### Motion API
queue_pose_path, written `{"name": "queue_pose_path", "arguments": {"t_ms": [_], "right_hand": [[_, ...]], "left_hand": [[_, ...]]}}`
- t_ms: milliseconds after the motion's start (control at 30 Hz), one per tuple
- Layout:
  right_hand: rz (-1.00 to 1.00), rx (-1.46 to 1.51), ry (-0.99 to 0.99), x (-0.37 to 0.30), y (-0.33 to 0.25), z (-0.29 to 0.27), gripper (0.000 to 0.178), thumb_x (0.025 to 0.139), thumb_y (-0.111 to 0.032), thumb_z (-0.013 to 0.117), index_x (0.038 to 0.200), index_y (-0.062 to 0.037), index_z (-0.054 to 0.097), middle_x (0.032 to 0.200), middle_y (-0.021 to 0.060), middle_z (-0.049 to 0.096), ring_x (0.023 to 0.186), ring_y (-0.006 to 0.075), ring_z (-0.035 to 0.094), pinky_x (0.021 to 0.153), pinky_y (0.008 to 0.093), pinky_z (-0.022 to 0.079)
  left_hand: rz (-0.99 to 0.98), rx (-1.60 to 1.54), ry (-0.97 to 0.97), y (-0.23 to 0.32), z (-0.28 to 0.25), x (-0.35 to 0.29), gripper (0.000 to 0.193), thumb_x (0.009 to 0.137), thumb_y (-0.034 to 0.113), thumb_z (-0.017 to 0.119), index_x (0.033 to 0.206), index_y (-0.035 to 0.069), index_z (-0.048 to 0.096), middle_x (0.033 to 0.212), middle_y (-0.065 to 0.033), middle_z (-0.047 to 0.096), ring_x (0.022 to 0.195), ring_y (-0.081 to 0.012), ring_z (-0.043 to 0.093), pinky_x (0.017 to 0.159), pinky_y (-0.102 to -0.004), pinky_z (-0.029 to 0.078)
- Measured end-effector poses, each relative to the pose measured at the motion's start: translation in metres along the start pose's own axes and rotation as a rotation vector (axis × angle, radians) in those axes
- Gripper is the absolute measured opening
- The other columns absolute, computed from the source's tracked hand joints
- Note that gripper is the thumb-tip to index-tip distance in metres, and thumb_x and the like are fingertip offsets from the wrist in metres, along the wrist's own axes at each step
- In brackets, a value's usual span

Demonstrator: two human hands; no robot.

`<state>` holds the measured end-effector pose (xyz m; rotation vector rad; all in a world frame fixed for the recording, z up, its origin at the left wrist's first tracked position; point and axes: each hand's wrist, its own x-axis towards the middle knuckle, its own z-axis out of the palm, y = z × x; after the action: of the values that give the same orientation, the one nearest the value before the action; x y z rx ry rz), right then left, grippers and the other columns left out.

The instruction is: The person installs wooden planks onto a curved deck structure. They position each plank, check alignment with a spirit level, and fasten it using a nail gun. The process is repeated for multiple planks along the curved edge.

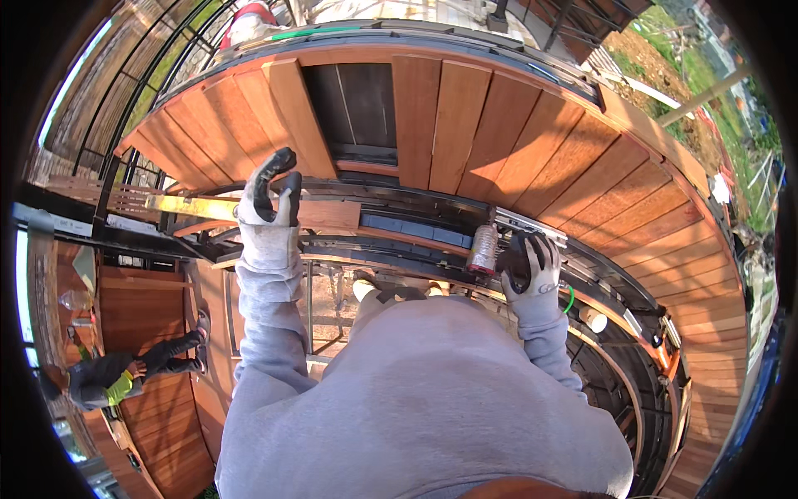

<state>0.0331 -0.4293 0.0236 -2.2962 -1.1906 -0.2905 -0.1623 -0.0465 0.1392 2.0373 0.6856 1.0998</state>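
Observation:
My left hand, in a grey glove with black fingertips, is raised over the curved frame. Its thumb and forefinger form an open C with nothing visible between them. A yellow bar ends at this hand's left side, and I see no grip on it. To its right lies a short wooden board. My right hand, gloved alike, has its fingers bent down at the frame's inner edge. What they close on, if anything, is hidden in a dark patch. Just left of it is a clear plastic bottle with reddish contents.
Wooden slats curve around the far side, with a dark gap between two. A white cup-like object and orange-handled tool sit at right. Another person is on the wooden deck at left.

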Motion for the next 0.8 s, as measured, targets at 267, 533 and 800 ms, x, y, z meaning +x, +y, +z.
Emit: {"name": "queue_pose_path", "arguments": {"t_ms": [267, 533, 800], "right_hand": [[-0.242, 0.428, -0.091, 0.146, -0.069, 0.036, 0.062, 0.079, -0.01, 0.078, 0.137, -0.0072, 0.058, 0.116, 0.0164, 0.067, 0.103, 0.0353, 0.068, 0.092, 0.0444, 0.055], [-0.068, 0.659, -0.202, 0.265, -0.148, 0.146, 0.054, 0.087, -0.019, 0.077, 0.137, -0.0071, 0.06, 0.118, 0.0152, 0.071, 0.111, 0.0283, 0.07, 0.099, 0.0368, 0.055], [0.117, 0.588, -0.245, 0.337, -0.213, 0.187, 0.053, 0.093, -0.028, 0.074, 0.138, -0.0064, 0.058, 0.114, 0.0132, 0.074, 0.102, 0.0252, 0.073, 0.092, 0.0345, 0.057]], "left_hand": [[-0.696, 0.325, -0.211, -0.096, -0.019, -0.241, 0.033, 0.087, 0.017, 0.079, 0.117, 0.006, 0.072, 0.104, -0.0161, 0.075, 0.098, -0.0315, 0.073, 0.086, -0.0387, 0.058], [-0.873, 0.351, -0.135, -0.128, -0.035, -0.308, 0.033, 0.085, 0.019, 0.081, 0.115, 0.007, 0.073, 0.104, -0.0147, 0.076, 0.099, -0.0284, 0.074, 0.085, -0.0385, 0.059], [-0.771, 0.18, -0.098, -0.165, -0.074, -0.226, 0.031, 0.088, 0.011, 0.077, 0.118, 0.006, 0.073, 0.106, -0.0152, 0.077, 0.1, -0.0255, 0.075, 0.086, -0.0346, 0.058]]}}
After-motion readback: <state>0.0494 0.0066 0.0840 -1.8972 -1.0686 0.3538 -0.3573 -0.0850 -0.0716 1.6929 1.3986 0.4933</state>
